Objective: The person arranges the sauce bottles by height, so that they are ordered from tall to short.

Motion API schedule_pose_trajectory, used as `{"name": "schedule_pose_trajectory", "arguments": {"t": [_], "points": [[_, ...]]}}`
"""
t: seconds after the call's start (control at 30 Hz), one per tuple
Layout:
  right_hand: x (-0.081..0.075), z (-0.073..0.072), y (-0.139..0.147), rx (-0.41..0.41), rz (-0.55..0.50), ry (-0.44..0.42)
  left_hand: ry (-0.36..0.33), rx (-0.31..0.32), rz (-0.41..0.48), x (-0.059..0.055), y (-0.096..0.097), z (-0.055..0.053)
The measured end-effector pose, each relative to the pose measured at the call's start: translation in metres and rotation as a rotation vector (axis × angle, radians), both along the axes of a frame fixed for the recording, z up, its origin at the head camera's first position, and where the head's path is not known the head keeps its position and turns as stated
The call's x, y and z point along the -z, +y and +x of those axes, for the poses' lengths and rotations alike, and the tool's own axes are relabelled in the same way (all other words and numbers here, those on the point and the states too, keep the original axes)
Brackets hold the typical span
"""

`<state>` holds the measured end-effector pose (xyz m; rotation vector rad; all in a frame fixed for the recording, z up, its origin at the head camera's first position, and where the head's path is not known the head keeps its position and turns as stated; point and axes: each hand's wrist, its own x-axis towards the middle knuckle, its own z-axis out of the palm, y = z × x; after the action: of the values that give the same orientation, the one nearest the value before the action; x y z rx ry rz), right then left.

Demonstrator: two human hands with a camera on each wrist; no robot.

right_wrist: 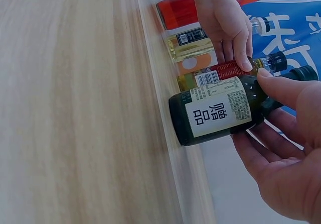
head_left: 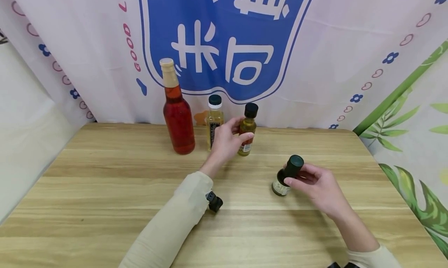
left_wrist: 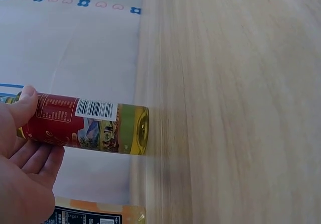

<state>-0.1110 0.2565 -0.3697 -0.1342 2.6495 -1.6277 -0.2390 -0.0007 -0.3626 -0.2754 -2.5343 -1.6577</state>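
Note:
My left hand (head_left: 225, 141) grips a small bottle of yellow oil (head_left: 246, 148) with a black cap, thumb on one side and fingers on the other. Its red label and barcode show in the left wrist view, with the base right at the tabletop. Farther right and nearer to me, my right hand (head_left: 323, 188) holds a dark green bottle (right_wrist: 215, 111) by its neck and shoulder between thumb and fingers. That bottle has a dark green cap and a pale label, and it leans slightly in the head view.
Left of the oil bottle stands a clear bottle of pale yellow liquid (head_left: 216, 114) with a dark green cap, partly behind my left hand. A tall red bottle (head_left: 179, 124) is farther left. The wooden table (head_left: 105, 205) ends at a printed curtain (head_left: 332, 65).

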Motion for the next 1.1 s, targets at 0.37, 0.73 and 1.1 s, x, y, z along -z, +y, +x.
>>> {"name": "schedule_pose_trajectory", "arguments": {"t": [0.37, 0.73, 1.1], "points": [[0.0003, 0.0012, -0.0001, -0.013, -0.024, 0.011, 0.013, 0.004, -0.019, 0.0009, 0.0005, 0.0002], [0.0, -0.0005, 0.0004, -0.014, -0.006, 0.02, 0.006, 0.008, -0.013, -0.0006, -0.0002, -0.0008], [-0.0003, 0.001, -0.0023, 0.008, 0.012, 0.062, 0.005, 0.001, -0.029, -0.002, -0.0002, -0.0005]]}}
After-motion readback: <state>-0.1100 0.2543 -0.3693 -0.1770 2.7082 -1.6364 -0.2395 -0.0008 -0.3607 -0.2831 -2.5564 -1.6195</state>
